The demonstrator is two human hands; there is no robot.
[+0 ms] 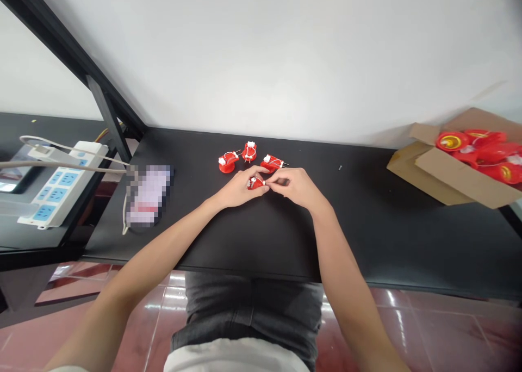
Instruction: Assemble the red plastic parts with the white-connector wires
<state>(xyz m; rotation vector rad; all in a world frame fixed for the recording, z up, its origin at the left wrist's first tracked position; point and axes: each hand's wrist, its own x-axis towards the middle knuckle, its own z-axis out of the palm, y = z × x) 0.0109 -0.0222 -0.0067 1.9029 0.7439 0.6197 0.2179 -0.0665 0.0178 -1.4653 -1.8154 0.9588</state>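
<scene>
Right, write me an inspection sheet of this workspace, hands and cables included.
Surface: black tabletop, smooth-looking.
Work pieces: one held red part; three more red parts with white wires beyond the hands; red pieces in the open cardboard box at right.
Clutter: pixelated object at left; small bit, unidentifiable.
Hands: left hand holds its part; right hand works at the part's right end, grip unclear.
Cables: pale cables over the white power strip.
Surroundings: pale wall, black frame, reddish tiled floor.

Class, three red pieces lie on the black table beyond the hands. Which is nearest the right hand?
The rightmost red piece, just beyond the right hand; the middle piece and the leftmost piece both lie farther left.
</scene>
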